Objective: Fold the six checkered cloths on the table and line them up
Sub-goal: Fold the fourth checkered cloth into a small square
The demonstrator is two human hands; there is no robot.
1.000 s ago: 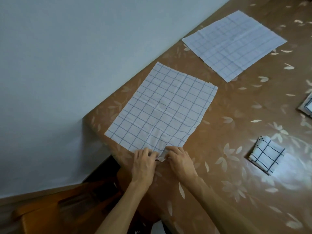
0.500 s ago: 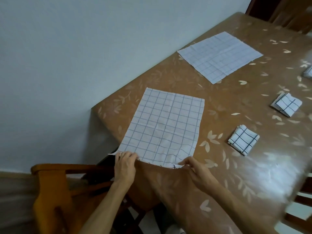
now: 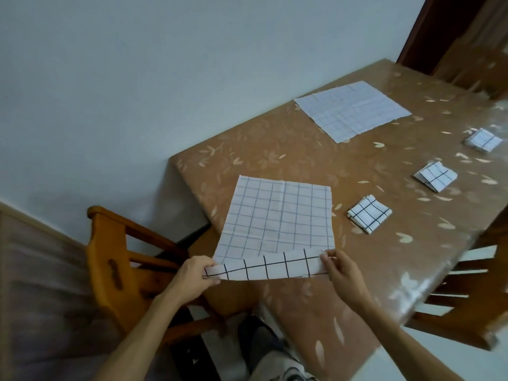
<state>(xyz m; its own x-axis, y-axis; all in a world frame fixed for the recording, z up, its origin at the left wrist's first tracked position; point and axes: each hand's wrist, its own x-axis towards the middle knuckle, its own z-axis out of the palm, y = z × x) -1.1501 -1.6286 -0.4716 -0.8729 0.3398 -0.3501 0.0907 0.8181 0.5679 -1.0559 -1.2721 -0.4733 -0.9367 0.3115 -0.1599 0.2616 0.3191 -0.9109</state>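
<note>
Checkered cloth, near edge now flipped up, left hand and right hand fingers pinching corners

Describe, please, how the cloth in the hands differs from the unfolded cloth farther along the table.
The near cloth has its near edge turned up, showing bold black lines; the far cloth lies fully flat. The near cloth is pinched at both corners by the left hand and right hand; the far cloth is untouched. Both are white and checkered.

light: dim, cool, even | glare: sheen on desk right side | shadow: soft on wall | blur: right edge smeared, wide-angle bend
</note>
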